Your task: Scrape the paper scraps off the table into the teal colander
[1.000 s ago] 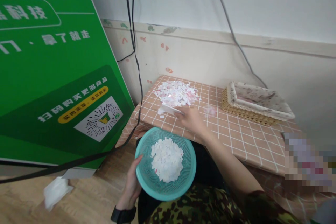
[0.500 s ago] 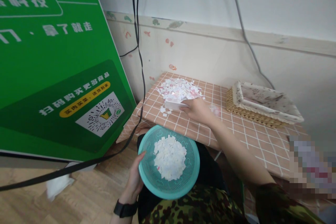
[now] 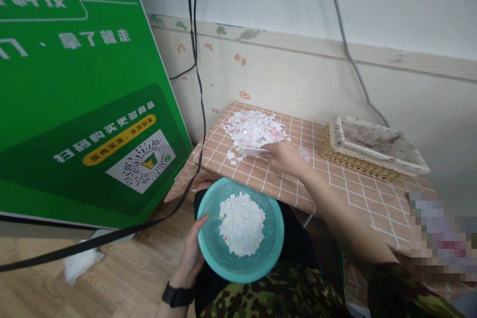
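Observation:
My left hand (image 3: 194, 246) grips the left rim of a round teal plastic basket (image 3: 208, 253) held over my lap, thumb on top of the rim. Small white paper pieces (image 3: 242, 223) lie heaped inside it. On the table, my right hand (image 3: 281, 157) is closed on a flat white card (image 3: 253, 151) at the front edge of a heap of white and pinkish paper scraps (image 3: 255, 126). A few loose scraps (image 3: 233, 158) lie left of the card. The fingertips behind the card are partly hidden.
A wicker basket with cloth lining (image 3: 365, 159) stands on the right of the checked tablecloth (image 3: 335, 194). A black cable (image 3: 201, 109) hangs down at the left, before a green panel (image 3: 85, 84). A white bag (image 3: 82, 263) lies on the floor.
The card in my right hand has tilted, so it shows as a thinner strip, and the hand has shifted slightly. My left hand and the teal basket stay nearly still.

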Tool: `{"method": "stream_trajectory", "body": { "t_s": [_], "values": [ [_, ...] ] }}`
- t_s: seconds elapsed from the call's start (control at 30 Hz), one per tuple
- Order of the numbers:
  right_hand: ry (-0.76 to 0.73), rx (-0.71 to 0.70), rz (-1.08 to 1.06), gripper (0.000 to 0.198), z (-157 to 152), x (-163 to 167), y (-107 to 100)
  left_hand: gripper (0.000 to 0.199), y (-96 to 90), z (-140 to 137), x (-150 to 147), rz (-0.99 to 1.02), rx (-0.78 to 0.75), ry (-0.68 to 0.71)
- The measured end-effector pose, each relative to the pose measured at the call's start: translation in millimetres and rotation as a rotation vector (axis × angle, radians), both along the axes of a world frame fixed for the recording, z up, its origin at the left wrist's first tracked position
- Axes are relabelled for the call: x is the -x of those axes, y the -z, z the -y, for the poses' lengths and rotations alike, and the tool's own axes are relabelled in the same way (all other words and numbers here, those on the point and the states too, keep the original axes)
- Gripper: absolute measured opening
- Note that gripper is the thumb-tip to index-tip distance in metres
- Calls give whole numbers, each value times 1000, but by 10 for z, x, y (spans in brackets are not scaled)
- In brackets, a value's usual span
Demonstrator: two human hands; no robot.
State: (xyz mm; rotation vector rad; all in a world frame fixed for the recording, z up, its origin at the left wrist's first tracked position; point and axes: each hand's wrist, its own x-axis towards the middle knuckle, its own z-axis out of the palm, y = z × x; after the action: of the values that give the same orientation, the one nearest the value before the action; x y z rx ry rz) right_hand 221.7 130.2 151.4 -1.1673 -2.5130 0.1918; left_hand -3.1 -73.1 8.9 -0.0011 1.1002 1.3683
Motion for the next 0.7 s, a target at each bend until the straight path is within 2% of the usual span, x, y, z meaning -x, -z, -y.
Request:
{"method": "stream_trajectory", "body": {
  "t_s": [0.1,0.23,0.33,0.5,0.7],
  "values": [
    [-35,33,-23,21,65,-81,25,20,4,6,16,17,-12,7],
    [-12,59,-11,21,118,-175,32,22,20,3,40,16,19,-16],
    [-23,52,-65,22,119,-122,29,25,15,-4,38,23,19,-17],
    [-127,83,-95,24,42,66,25,21,-20,-4,13,22,-19,-5],
    [-51,71,-18,15,-139,77,-10,21,-1,-6,16,2,-2,-7]
  ]
}}
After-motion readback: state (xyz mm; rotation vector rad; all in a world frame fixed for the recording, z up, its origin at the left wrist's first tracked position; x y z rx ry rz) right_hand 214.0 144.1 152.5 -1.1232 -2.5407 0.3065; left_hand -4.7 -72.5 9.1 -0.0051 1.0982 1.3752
